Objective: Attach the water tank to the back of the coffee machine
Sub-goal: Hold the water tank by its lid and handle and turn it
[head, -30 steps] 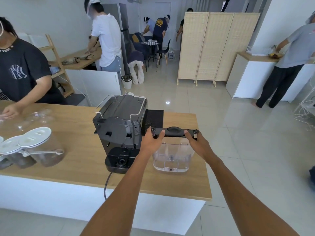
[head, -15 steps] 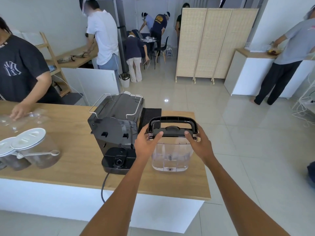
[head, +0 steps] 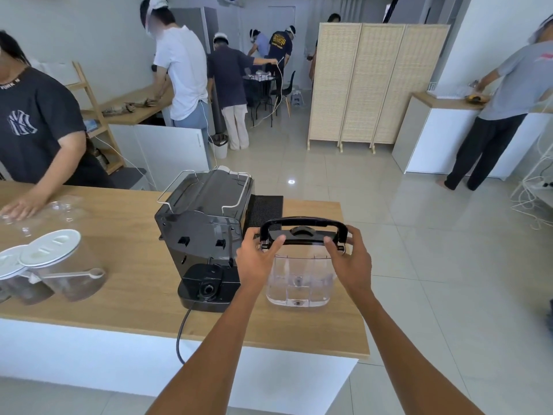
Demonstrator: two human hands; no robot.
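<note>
A clear plastic water tank with a black lid and raised black handle stands on the wooden counter, just right of the black coffee machine. The machine's back faces me, with its low black base and round port near the counter. My left hand grips the tank's left top edge and my right hand grips its right top edge. The tank sits beside the machine, apart from its back.
A black power cord hangs from the machine over the counter's front edge. Two lidded clear jars with a scoop lie at the left. A black mat lies behind the tank. A person leans on the counter's far left; others stand around the room.
The tank's black handle has swung up from flat to upright. Both hands stay on the tank's top edges, and the tank stays next to the machine.
</note>
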